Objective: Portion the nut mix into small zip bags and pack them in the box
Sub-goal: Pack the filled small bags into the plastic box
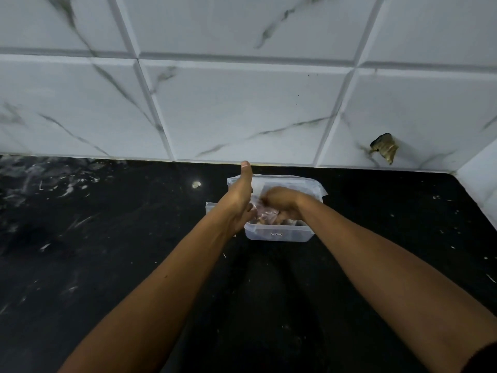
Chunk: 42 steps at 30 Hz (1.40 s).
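Note:
A clear plastic box (279, 235) stands on the black counter near the wall. My right hand (283, 201) reaches down into it, fingers curled around a small zip bag of nut mix (265, 211). My left hand (242, 196) is at the box's left edge, thumb raised, its fingers touching the same bag from the left. Clear plastic (309, 184), a lid or more bags, lies behind and to the left of the box; I cannot tell which.
The black counter (134, 238) is speckled with crumbs and white marks. A marbled tile wall (242, 103) rises right behind the box, with a broken hole (384, 149) at the right. A side wall (481, 179) closes the right corner.

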Motion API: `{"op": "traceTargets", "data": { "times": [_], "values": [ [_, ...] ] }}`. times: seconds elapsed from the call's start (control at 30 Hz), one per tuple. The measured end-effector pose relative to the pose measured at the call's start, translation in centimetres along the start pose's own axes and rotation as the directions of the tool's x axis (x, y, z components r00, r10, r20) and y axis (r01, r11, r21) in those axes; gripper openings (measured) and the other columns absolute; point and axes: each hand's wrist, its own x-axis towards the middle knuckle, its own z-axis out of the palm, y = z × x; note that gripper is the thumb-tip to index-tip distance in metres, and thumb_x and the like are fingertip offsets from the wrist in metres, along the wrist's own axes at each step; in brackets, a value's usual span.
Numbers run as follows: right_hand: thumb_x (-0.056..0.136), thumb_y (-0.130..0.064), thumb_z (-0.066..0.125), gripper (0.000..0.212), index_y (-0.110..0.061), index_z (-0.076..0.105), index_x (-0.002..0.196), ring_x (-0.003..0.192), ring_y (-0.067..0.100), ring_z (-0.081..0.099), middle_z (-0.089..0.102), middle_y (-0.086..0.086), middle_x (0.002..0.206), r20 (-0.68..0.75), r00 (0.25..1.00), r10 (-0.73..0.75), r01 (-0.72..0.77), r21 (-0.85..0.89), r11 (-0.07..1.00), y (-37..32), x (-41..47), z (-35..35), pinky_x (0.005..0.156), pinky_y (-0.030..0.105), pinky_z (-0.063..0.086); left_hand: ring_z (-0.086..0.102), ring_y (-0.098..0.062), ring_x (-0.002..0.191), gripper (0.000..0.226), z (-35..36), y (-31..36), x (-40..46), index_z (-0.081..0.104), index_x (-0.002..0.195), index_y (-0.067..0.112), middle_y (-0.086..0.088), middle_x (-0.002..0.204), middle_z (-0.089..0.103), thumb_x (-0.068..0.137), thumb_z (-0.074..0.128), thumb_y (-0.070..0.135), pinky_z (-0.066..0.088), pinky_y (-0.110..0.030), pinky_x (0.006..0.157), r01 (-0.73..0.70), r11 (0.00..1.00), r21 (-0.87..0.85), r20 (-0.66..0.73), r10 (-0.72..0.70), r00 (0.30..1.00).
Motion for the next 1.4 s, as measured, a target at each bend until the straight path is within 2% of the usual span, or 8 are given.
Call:
{"op": "traceTargets", "data": {
  "times": [0.07, 0.17, 0.33, 0.5, 0.57, 0.73, 1.17, 1.4],
  "values": [
    [0.094, -0.017, 0.048, 0.024, -0.001, 0.06, 0.108, 0.075, 0.029, 0.066, 0.068, 0.021, 0.104, -0.084, 0.996, -0.035, 0.026, -0.097, 0.995, -0.6, -0.7, -0.2, 0.059, 0.032, 0.053, 0.038, -0.034, 0.139, 0.083, -1.1, 0.0, -0.3, 0.033, 0.148, 0.001, -0.02, 0.155, 0.034, 0.097, 0.026, 0.066, 0.038, -0.043, 0.113, -0.087, 0.996, 0.011, -0.026, 0.087, 0.996],
    [0.09, -0.017, 0.051, 0.023, -0.001, 0.066, 0.096, 0.077, 0.024, 0.062, 0.068, 0.014, 0.091, -0.337, 0.904, -0.265, 0.098, -0.439, 0.893, -1.9, -2.3, -0.6, 0.066, 0.034, 0.05, 0.049, -0.029, 0.13, 0.079, -3.7, 0.0, -0.9, 0.038, 0.145, -0.001, -0.02, 0.146, 0.046, 0.1, 0.023, 0.062, 0.041, -0.039, 0.11, -0.201, 0.979, 0.03, -0.099, 0.203, 0.974],
    [0.093, -0.01, 0.046, 0.026, -0.006, 0.069, 0.105, 0.095, 0.023, 0.064, 0.069, 0.009, 0.105, -0.39, 0.775, -0.496, 0.399, -0.307, 0.864, -4.9, -7.1, 3.0, 0.086, 0.037, 0.051, 0.034, -0.031, 0.143, 0.083, -8.5, -1.3, -0.1, 0.033, 0.15, 0.001, -0.018, 0.155, 0.035, 0.099, 0.019, 0.065, 0.031, -0.045, 0.117, -0.205, 0.978, 0.039, -0.229, 0.208, 0.951],
    [0.091, -0.009, 0.044, 0.035, -0.005, 0.051, 0.125, 0.103, 0.031, 0.059, 0.058, 0.016, 0.114, -0.168, 0.957, -0.235, 0.259, 0.138, 0.956, -6.0, -5.1, 10.5, 0.079, 0.04, 0.049, 0.053, -0.028, 0.121, 0.088, -11.0, -4.1, 1.8, 0.037, 0.146, -0.002, -0.017, 0.133, 0.054, 0.097, 0.016, 0.068, 0.046, -0.041, 0.098, -0.078, 0.996, -0.038, -0.24, 0.066, 0.968],
    [0.091, -0.014, 0.045, 0.049, -0.012, 0.036, 0.139, 0.109, 0.03, 0.058, 0.054, 0.016, 0.125, -0.145, 0.983, -0.109, 0.128, 0.13, 0.983, -5.7, -3.0, 12.6, 0.084, 0.038, 0.052, 0.06, -0.024, 0.1, 0.091, -11.2, -5.1, 2.5, 0.044, 0.14, -0.005, -0.013, 0.107, 0.059, 0.096, 0.016, 0.07, 0.049, -0.033, 0.072, -0.033, 0.996, -0.086, -0.238, 0.012, 0.971],
    [0.097, -0.032, 0.041, 0.066, -0.02, 0.008, 0.153, 0.14, 0.032, 0.029, 0.022, 0.014, 0.156, -0.27, 0.961, 0.056, -0.049, 0.032, 0.998, -4.4, -0.8, 13.3, 0.112, 0.043, 0.029, 0.061, -0.024, 0.08, 0.081, -10.6, -6.4, 3.6, 0.061, 0.087, 0.002, -0.015, 0.087, 0.063, 0.096, 0.018, 0.07, 0.049, -0.033, 0.066, 0.0, 0.996, -0.09, -0.226, -0.02, 0.974],
    [0.086, -0.022, 0.063, 0.062, -0.015, 0.031, 0.139, 0.109, 0.029, 0.061, 0.055, 0.013, 0.131, -0.348, 0.925, 0.151, -0.009, 0.377, 0.926, -4.0, 1.3, 14.3, 0.087, 0.04, 0.055, 0.063, -0.024, 0.083, 0.085, -10.7, -7.6, 4.6, 0.064, 0.116, 0.004, -0.019, 0.096, 0.068, 0.096, 0.015, 0.07, 0.048, -0.041, 0.082, -0.027, 0.995, -0.093, -0.283, 0.0, 0.959],
    [0.076, -0.018, 0.07, 0.04, -0.012, 0.064, 0.115, 0.087, 0.026, 0.068, 0.069, 0.012, 0.101, -0.264, 0.959, 0.102, -0.04, 0.231, 0.972, -4.4, 1.1, 13.9, 0.079, 0.038, 0.059, 0.065, -0.022, 0.092, 0.073, -10.6, -8.2, 1.3, 0.065, 0.102, 0.011, -0.011, 0.095, 0.069, 0.1, 0.013, 0.061, 0.051, -0.04, 0.083, -0.156, 0.987, -0.043, -0.269, 0.139, 0.953]
  ]
}}
